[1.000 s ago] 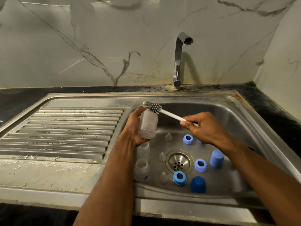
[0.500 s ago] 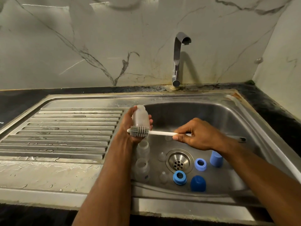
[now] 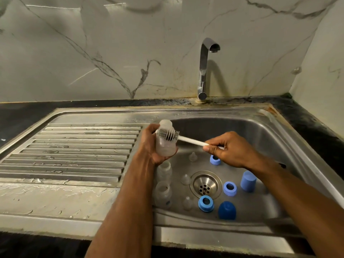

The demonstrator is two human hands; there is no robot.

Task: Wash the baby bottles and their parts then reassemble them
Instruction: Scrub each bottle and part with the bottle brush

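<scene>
Sink (image 3: 290,138): brushed steel, dull sheen, water-spotted. Bottle (image 3: 165,148) in my left hand (image 3: 149,144): cloudy translucent plastic. Brush (image 3: 168,135): stiff bristles, smooth white handle. Caps (image 3: 227,210) matt blue (plastic). Wall (image 3: 93,43) glossy marble.

drainboard (image 3: 74,149) left of sink (image 3: 270,138), tap (image 3: 203,71) behind (centred)

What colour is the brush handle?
White, seen in the head view: the brush handle held by the right hand.
</scene>
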